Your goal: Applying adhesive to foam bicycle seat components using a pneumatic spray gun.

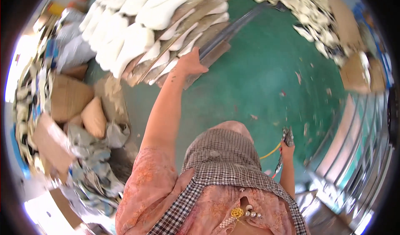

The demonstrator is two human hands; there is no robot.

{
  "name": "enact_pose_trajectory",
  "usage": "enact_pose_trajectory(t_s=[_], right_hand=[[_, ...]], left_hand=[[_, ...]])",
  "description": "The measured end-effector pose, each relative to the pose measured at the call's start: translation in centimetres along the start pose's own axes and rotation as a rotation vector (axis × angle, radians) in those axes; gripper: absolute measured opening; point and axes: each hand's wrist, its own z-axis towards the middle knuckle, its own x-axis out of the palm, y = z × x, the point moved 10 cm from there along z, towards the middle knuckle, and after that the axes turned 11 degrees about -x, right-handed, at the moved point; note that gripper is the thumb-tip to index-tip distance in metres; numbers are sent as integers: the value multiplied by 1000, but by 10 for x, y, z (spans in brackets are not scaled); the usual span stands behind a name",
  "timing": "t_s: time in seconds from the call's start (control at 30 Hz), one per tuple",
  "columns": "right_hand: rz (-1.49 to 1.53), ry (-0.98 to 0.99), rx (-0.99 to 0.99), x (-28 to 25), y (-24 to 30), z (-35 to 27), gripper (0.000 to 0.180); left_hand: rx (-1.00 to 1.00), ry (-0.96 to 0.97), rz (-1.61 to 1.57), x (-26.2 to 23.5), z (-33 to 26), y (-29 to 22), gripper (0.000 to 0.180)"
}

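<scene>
My left hand (193, 64) reaches ahead, closed at the near end of a dark metal bar (231, 28) that runs along the edge of a rack of brown boards (216, 56). White, rounded sole-shaped pieces (161, 13) lie in rows on the boards, just left of that hand. Low on the right, my right hand (287, 148) is wrapped round a silver spray gun (287, 135), its exact kind blurred. A yellow hose (271, 151) passes close by it. The left fingertips are partly hidden.
Cream and black pieces (308, 10) are heaped at the far right beside a cardboard box (363, 73). Metal rails (354, 139) stand at the right. Boxes (71, 97) and grey plastic bags (75, 47) crowd the left. Scraps litter the green floor (258, 81).
</scene>
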Motion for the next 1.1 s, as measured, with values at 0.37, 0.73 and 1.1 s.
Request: enact_pose_trajectory(t_s=[0.37,0.73,1.1], right_hand=[[28,-363,424,34,-82,-411,31],[79,-479,484,86,-97,-658,36],[200,-844,635,85,-50,-947,42]], left_hand=[[276,481,-660,44,-88,-65,62],[519,151,-377,15,-163,-78,55],[745,230,-402,-47,-357,-110,84]])
